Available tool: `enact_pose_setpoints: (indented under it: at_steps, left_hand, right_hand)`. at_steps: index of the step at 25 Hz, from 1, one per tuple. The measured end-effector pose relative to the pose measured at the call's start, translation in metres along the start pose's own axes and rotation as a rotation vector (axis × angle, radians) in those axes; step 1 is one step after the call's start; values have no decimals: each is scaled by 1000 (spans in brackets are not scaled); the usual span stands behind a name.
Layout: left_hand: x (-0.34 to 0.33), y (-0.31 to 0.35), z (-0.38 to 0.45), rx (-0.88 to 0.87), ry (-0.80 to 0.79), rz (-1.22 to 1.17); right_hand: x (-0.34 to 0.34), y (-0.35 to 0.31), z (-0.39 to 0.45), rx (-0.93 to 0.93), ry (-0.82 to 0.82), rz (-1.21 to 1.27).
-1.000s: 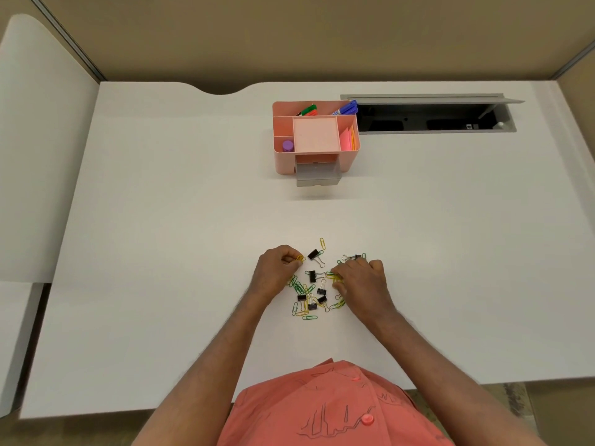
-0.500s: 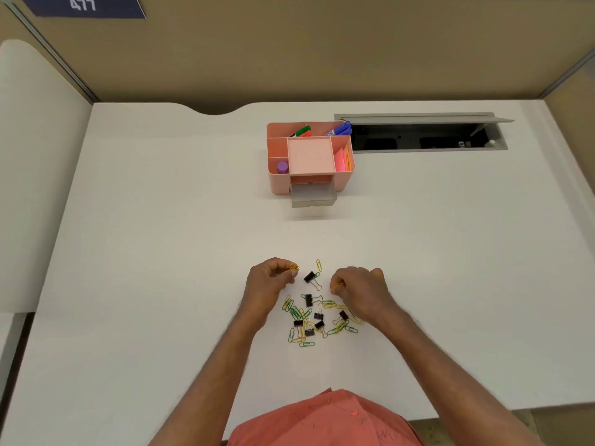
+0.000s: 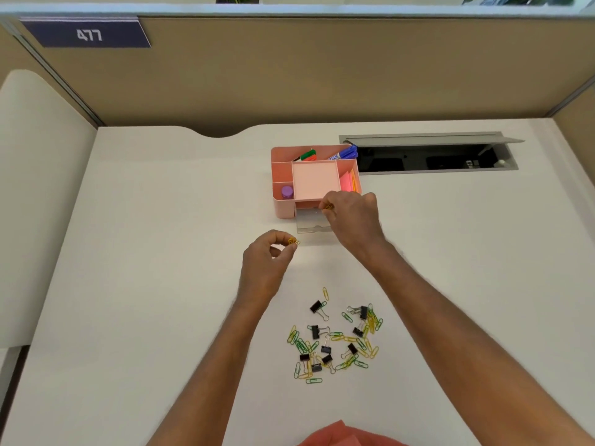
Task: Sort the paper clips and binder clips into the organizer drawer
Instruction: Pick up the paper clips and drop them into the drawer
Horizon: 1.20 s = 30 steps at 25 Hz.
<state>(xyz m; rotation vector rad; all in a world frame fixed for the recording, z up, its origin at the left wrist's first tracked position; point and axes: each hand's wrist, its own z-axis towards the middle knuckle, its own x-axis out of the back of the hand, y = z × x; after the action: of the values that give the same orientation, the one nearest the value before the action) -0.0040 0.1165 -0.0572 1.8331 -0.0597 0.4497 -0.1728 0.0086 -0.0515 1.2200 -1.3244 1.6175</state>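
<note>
Change: both hands have left the pile since half a second ago; I read it as first drop-off underway.
Right hand: over the drawer, fingers pinched on yellow clips, not released.
Left hand: just short of the drawer, pinched on a small bunch of yellow clips.
Drawer: pulled out of the organizer, clear, looks empty from here.
Pile: on the desk near me, well apart from the drawer.
Binder clips: 10 black by my count, all in the pile.
Paper clips: green and yellow, tangled, roughly 30; exact count not possible.
In hand: a few each, number unreadable.
Meaning: sorting barely begun, nearly everything left.
</note>
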Motion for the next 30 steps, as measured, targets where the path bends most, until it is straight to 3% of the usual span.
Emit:
enact_pose_setpoints:
  at_steps: [6, 12, 17, 20, 24, 27, 30]
  left_hand:
    - [-17, 29, 47, -191, 8, 375]
    - [-44, 32, 78, -243, -55, 745]
    - [-40, 22, 63, -336, 0, 629]
    - [-31, -7, 25, -257, 44, 522]
    - [-17, -66, -35, -56, -135, 513]
    - [-7, -98, -77, -50, -283, 559]
    - [-10, -108, -103, -68, -318, 634]
  right_hand:
    - [-15, 15, -6, 61, 35, 90]
    - [-10, 33, -23, 9, 151, 237]
    - [-12, 42, -71, -101, 199, 396]
    - [-35, 43, -113, -57, 50, 372]
    - [-78, 49, -153, 158, -139, 90]
    - [-87, 53, -161, 260, -123, 10]
    - [-86, 55, -164, 265, -77, -16]
